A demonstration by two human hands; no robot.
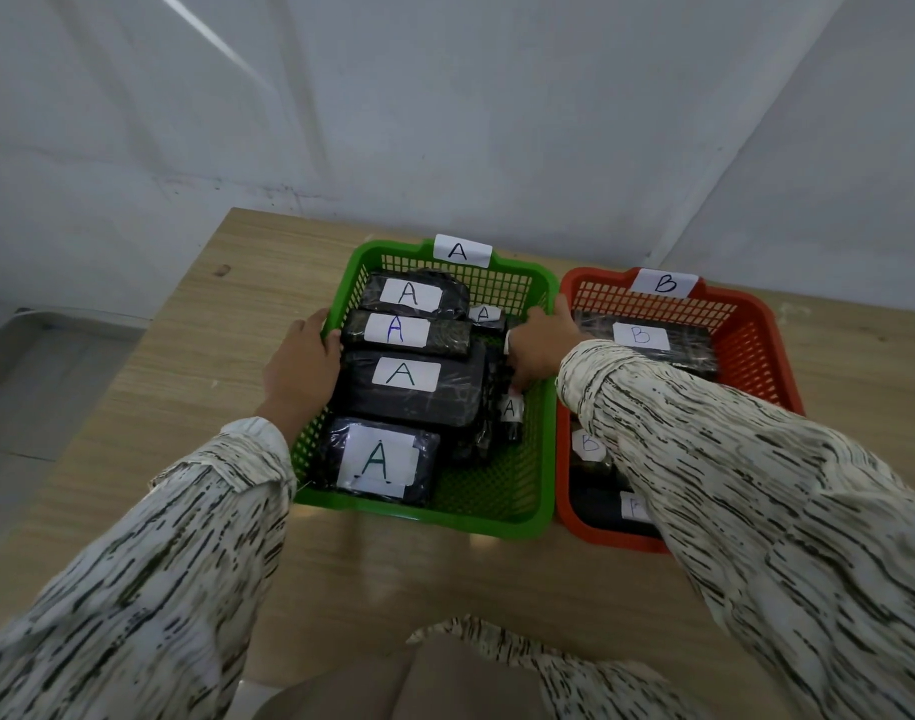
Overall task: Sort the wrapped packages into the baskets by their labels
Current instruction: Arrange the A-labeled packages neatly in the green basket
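A green basket point(489, 517) tagged A stands mid-table, holding several black wrapped packages with white A labels, the nearest one point(377, 462) at its front left. Right beside it an orange basket point(754, 324) tagged B holds black packages labelled B, one point(647, 337) at its back. My left hand point(302, 368) grips the green basket's left wall, fingers curled over the rim. My right hand point(541, 345) rests over the green basket's right rim, fingers down inside among the packages. My right sleeve hides much of the orange basket's front.
The wooden table point(201, 366) extends left of the baskets and in front of them. A white wall rises close behind both baskets. Grey floor shows past the table's left edge.
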